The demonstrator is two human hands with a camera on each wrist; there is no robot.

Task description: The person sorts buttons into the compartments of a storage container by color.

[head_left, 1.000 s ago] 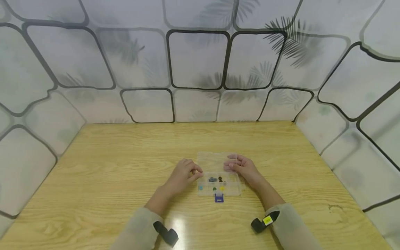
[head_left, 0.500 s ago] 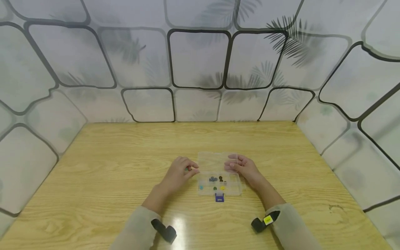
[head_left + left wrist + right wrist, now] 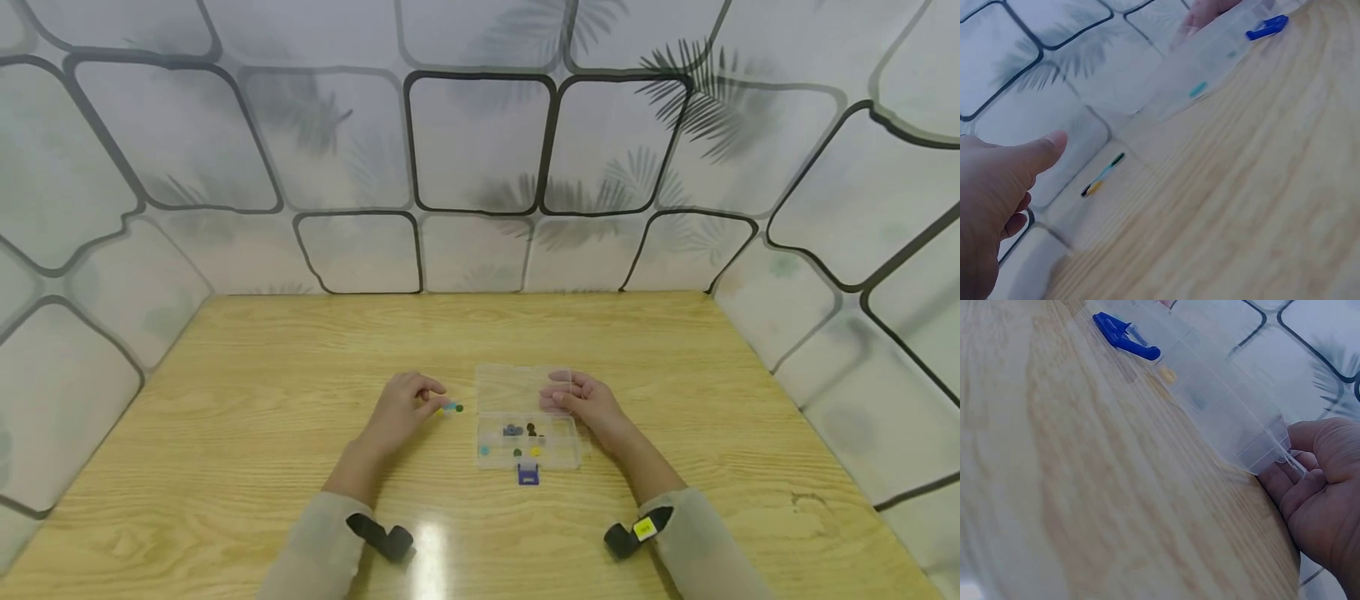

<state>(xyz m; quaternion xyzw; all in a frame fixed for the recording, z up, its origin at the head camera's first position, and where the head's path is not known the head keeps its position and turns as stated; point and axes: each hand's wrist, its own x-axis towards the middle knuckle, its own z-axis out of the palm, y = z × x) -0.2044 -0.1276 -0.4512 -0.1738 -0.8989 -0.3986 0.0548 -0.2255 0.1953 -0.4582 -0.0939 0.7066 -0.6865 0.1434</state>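
Note:
A clear plastic compartment box [image 3: 564, 454] lies on the table, its transparent lid [image 3: 510, 385] raised at the back. A blue latch [image 3: 528, 475] shows at its front. Inside are small grey pieces [image 3: 512, 431], dark brown pieces [image 3: 531, 430], and blue, green and yellow ones. My right hand [image 3: 597, 413] pinches the lid's right edge between thumb and fingers. Left of the box, my left hand [image 3: 396, 417] is by a few small round pieces [image 3: 1104, 175], green, light blue and yellow. In the left wrist view a gap separates its thumb from them.
The wooden table [image 3: 285, 350] meets a patterned cloth wall [image 3: 480, 142] at the back, with more cloth on both sides. Black cameras with straps sit on both sleeves [image 3: 697, 533]. Light glares off the table near the front.
My left hand has moved left, away from the box's left edge; small coloured pieces now show by its fingertips on the table. The right hand stays at the lid.

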